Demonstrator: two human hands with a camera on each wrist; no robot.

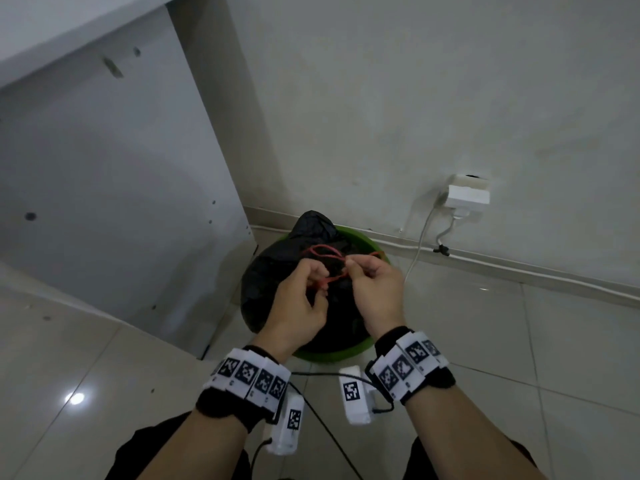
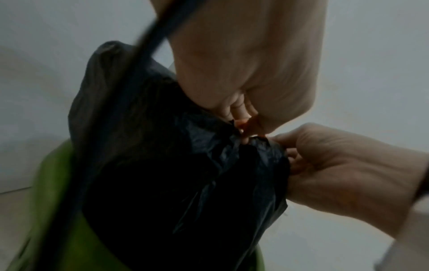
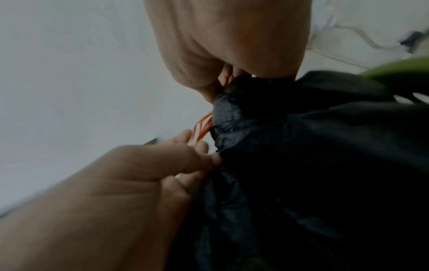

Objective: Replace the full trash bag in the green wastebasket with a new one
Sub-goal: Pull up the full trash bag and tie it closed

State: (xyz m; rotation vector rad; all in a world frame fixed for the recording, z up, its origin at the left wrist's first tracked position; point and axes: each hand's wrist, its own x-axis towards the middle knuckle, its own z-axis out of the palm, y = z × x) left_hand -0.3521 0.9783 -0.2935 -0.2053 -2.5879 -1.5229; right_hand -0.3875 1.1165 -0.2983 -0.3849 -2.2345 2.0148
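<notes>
A full black trash bag [image 1: 263, 282] bulges out of the green wastebasket [image 1: 360, 239] on the floor by the wall. Red drawstrings [image 1: 323, 252] loop over its gathered top. My left hand [image 1: 304, 292] pinches a strand of the red drawstring above the bag. My right hand [image 1: 372, 282] pinches another strand beside it, fingers curled. In the left wrist view the left hand [image 2: 246, 117] pinches the orange-red string [image 2: 243, 126] at the bag's [image 2: 162, 165] neck. The right wrist view shows the strings [image 3: 204, 126] running between both hands against the bag [image 3: 313, 165].
A white cabinet side [image 1: 104, 188] stands to the left of the basket. A wall socket with a white plug [image 1: 467, 194] and cables [image 1: 422, 244] sits to the right along the skirting. Glossy floor tiles [image 1: 519, 341] surround the basket.
</notes>
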